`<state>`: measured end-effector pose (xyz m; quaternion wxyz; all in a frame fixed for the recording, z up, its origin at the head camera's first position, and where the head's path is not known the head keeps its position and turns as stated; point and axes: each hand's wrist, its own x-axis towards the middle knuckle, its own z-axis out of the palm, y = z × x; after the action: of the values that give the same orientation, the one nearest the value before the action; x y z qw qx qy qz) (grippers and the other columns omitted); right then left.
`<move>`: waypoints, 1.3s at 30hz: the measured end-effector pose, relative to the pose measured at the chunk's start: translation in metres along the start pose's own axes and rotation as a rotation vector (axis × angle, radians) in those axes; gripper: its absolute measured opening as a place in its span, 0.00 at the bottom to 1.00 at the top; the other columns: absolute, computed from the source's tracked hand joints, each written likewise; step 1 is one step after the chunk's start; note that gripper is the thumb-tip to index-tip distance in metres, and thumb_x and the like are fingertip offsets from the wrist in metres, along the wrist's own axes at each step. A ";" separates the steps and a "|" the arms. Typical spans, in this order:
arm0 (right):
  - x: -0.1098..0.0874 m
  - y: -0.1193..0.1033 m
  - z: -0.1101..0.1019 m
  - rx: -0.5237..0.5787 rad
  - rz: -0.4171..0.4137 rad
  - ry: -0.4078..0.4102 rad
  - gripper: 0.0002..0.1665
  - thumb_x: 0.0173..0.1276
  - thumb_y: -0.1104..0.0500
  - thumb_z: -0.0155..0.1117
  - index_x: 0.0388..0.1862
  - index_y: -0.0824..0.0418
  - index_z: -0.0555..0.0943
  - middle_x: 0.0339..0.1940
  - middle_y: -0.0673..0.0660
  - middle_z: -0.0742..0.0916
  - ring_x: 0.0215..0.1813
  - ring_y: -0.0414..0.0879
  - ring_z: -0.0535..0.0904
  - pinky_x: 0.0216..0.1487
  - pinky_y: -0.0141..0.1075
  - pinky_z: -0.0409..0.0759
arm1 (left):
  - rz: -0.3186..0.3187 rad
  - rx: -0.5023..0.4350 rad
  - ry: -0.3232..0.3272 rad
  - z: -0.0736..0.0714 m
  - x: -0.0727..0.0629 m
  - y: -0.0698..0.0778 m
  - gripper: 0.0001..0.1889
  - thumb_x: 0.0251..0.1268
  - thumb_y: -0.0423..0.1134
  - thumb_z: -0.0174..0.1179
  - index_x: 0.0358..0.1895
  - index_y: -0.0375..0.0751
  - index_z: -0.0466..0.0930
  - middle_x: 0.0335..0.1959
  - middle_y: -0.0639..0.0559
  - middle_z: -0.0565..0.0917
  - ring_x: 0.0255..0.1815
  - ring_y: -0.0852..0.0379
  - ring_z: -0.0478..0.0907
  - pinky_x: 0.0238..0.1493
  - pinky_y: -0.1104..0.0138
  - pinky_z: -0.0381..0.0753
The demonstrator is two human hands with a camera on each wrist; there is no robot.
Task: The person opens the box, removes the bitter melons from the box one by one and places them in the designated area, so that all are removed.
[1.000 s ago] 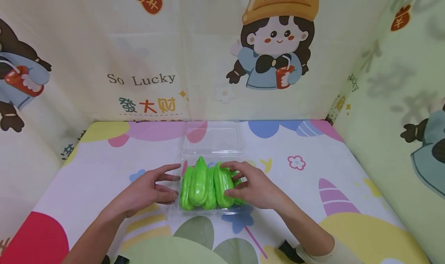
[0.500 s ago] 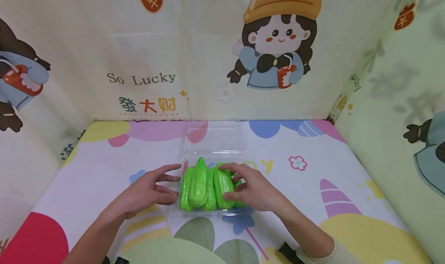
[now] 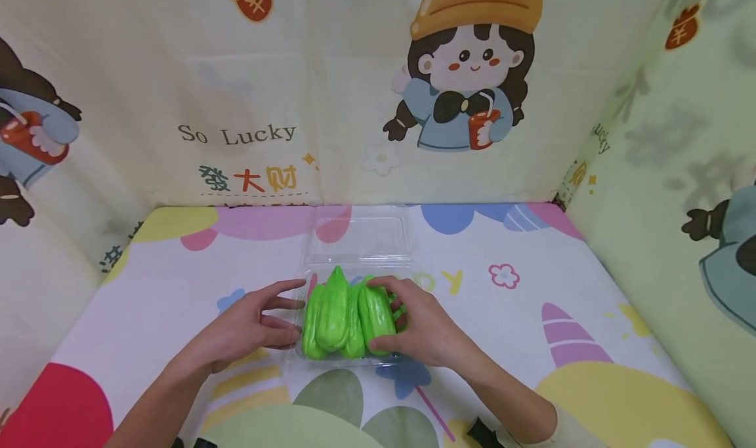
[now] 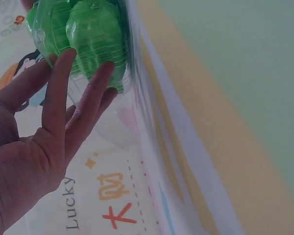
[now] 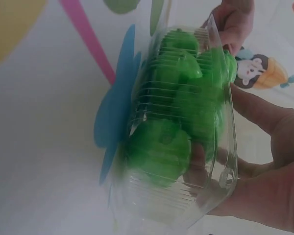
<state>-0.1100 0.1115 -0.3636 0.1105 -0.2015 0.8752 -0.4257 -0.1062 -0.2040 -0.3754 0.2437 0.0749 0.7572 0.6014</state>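
Several glossy green, lengthwise-ribbed toy vegetables (image 3: 333, 313) lie packed in a clear plastic clamshell box (image 3: 354, 363), pointing away from me. My right hand (image 3: 422, 323) spans the rightmost upper one (image 3: 376, 313), index finger at its far end and thumb at its near end. In the right wrist view, some of its fingers (image 5: 196, 169) reach inside the box, seen through the clear wall. My left hand (image 3: 251, 326) rests at the box's left side, fingers spread and fairly straight. Its fingertips (image 4: 105, 71) are against the outer wall in the left wrist view.
The box's clear lid (image 3: 360, 238) lies folded back behind it, near the table's far edge. A printed cloth (image 3: 472, 343) covers the table. Patterned curtains (image 3: 348, 74) stand at the back and both sides.
My right hand has shifted slightly left and nearer, its thumb moving down to the near end of the right-hand toy vegetable. The left hand holds its place at the box.
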 end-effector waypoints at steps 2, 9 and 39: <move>-0.001 -0.001 0.000 -0.014 0.003 0.007 0.49 0.50 0.61 0.88 0.71 0.49 0.75 0.49 0.56 0.82 0.41 0.46 0.81 0.43 0.41 0.86 | 0.001 0.001 -0.001 0.001 0.000 -0.001 0.46 0.65 0.32 0.71 0.83 0.42 0.55 0.74 0.25 0.69 0.51 0.44 0.88 0.51 0.55 0.90; -0.002 -0.001 -0.002 -0.051 0.037 0.013 0.49 0.50 0.63 0.87 0.71 0.48 0.76 0.50 0.54 0.82 0.39 0.44 0.81 0.42 0.37 0.84 | 0.006 0.007 -0.003 0.002 0.001 -0.004 0.47 0.64 0.32 0.72 0.83 0.43 0.55 0.74 0.24 0.68 0.52 0.43 0.88 0.51 0.56 0.90; 0.002 0.003 -0.025 0.100 0.062 0.004 0.45 0.54 0.63 0.83 0.71 0.46 0.75 0.64 0.60 0.82 0.58 0.52 0.82 0.48 0.37 0.90 | 0.006 0.066 -0.011 -0.002 -0.002 0.000 0.50 0.64 0.36 0.73 0.85 0.49 0.53 0.75 0.27 0.70 0.57 0.43 0.86 0.52 0.58 0.89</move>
<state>-0.1222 0.1301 -0.3506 0.1318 -0.1678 0.8588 -0.4657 -0.1053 -0.2064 -0.3750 0.2435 0.0886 0.7750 0.5764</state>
